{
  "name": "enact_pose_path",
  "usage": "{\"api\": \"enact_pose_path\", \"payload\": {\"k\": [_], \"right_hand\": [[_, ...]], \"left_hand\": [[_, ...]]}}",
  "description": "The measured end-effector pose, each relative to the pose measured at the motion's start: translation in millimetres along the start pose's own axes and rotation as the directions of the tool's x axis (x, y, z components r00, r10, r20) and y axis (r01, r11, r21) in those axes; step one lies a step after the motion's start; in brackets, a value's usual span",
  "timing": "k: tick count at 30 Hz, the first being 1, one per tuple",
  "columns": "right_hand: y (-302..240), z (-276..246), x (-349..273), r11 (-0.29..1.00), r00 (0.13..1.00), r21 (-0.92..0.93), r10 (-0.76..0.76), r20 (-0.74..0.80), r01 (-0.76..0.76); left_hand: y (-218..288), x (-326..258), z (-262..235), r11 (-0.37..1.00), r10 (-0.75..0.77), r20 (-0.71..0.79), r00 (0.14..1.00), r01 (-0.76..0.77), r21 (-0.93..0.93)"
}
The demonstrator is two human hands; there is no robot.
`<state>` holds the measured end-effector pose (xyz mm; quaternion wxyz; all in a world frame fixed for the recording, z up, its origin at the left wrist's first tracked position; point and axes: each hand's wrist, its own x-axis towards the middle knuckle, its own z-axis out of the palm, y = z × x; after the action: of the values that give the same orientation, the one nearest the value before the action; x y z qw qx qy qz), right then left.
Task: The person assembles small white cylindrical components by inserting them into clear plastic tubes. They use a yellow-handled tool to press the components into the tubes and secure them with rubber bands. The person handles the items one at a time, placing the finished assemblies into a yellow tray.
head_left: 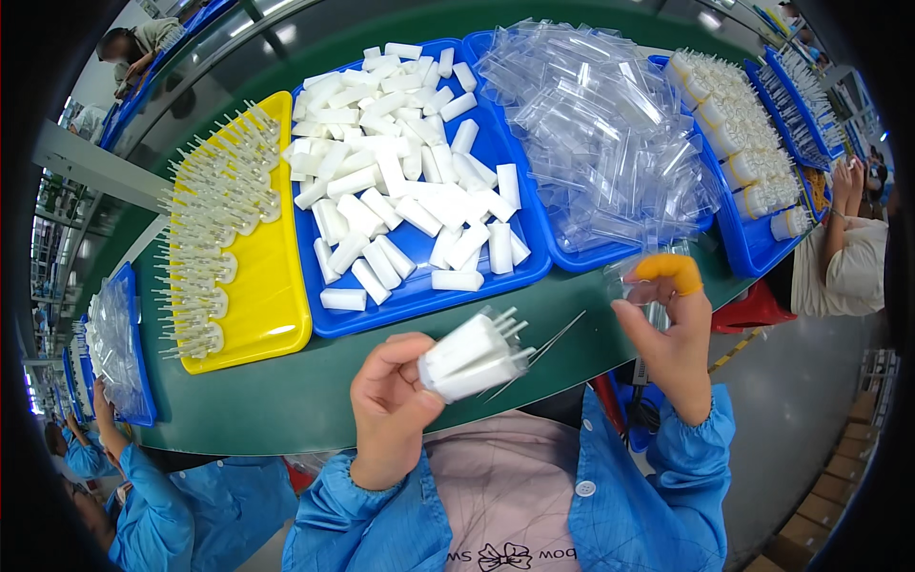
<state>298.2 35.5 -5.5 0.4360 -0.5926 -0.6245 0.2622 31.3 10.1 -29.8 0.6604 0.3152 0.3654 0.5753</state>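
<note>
My left hand (393, 405) is closed around the base of a white pronged part (472, 357). White blocks sit among its prongs, and the prong tips point to the right. Over at the front edge of the clear-sleeve tray, my right hand (672, 329), with a yellow finger cot on one finger, curls its thumb and finger around a clear plastic sleeve (621, 278). Loose white blocks (381, 205) are heaped in a blue tray (329, 323) in front of me. Folded clear sleeves (600, 133) fill the blue tray (581, 259) beside it.
Rows of white pronged parts (205, 238) stand in a yellow tray (272, 324) at the left. Finished-looking white bundles (739, 133) fill a blue tray (753, 255) at the right. Co-workers sit on both sides; one blue sleeve (157, 505) shows at lower left. The tabletop (238, 410) is green.
</note>
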Motion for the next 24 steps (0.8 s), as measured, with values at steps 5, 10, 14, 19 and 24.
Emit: {"api": "enact_pose_path", "payload": {"k": [5,10,14,19,24], "right_hand": [[-28.5,16.4,-13.9,0.751,0.976,0.648,0.211,-0.052,-0.127],[-32.7,28.3,-24.6,0.690,0.961,0.708,0.270,-0.057,-0.152],[-34.3,24.4,-28.5,0.713,0.968,0.676,0.251,-0.001,-0.184],[-34.9,18.5,-25.3,0.727,0.946,0.650,0.321,-0.040,-0.219],[-32.1,17.3,-26.1,0.723,0.952,0.660,0.305,-0.038,-0.205]], "left_hand": [[-2.9,-6.6,7.6,0.845,0.259,0.237,0.936,-0.339,0.414],[1.3,-7.6,17.0,0.600,0.390,0.380,0.838,-0.545,0.585],[0.1,-7.9,17.5,0.573,0.412,0.395,0.821,-0.571,0.588],[-4.2,-7.4,18.3,0.596,0.426,0.386,0.819,-0.574,0.562],[-4.0,-5.6,21.0,0.607,0.414,0.402,0.817,-0.577,0.547]]}}
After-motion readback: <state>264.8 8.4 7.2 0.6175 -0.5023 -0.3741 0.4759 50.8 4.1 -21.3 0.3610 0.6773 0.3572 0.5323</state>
